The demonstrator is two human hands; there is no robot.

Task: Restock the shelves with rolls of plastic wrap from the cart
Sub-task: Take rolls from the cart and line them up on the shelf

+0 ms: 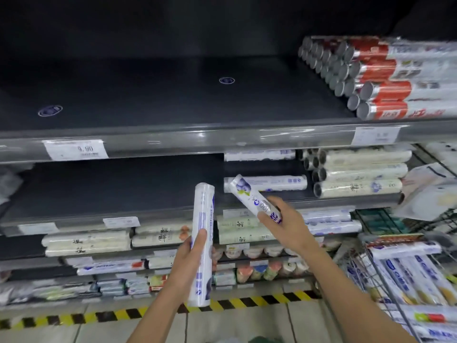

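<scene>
You're mid-restock, left hand gripping one upright roll at centre frame, right hand angling a second roll toward the second shelf, where it likely needs laying flat beside the shelved roll.

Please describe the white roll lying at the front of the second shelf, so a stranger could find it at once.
Look at the dark shelf just under the top one with the red-labelled rolls. Near its front edge, left of the stacked cream rolls, lies one white roll with blue print. Its neighbours are cream and stacked; this one is white and unstacked.
</scene>
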